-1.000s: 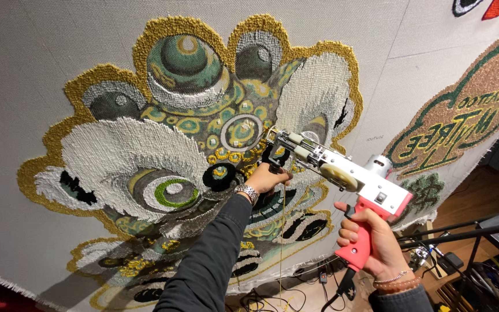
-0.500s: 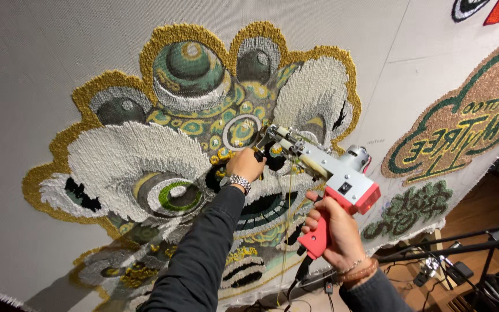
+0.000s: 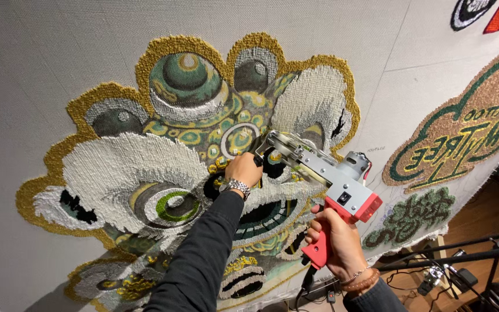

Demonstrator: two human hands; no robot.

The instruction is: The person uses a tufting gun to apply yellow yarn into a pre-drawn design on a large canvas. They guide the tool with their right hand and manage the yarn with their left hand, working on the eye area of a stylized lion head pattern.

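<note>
Gripping red-handled tufting gun two-handed

we hold the grey-and-red tufting gun against the stretched grey cloth, its front end on the tufted lion-head rug. our left hand sits left of it; our right hand grips below. a tufted oval sign lies to the right.

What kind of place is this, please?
Probably a rug-tufting workshop. A large stretched backing cloth carries a half-finished tufted lion-head design in gold, green and white yarn. The right hand grips a red-handled tufting gun, while the left hand steadies its front. Other tufted pieces hang alongside.
</note>
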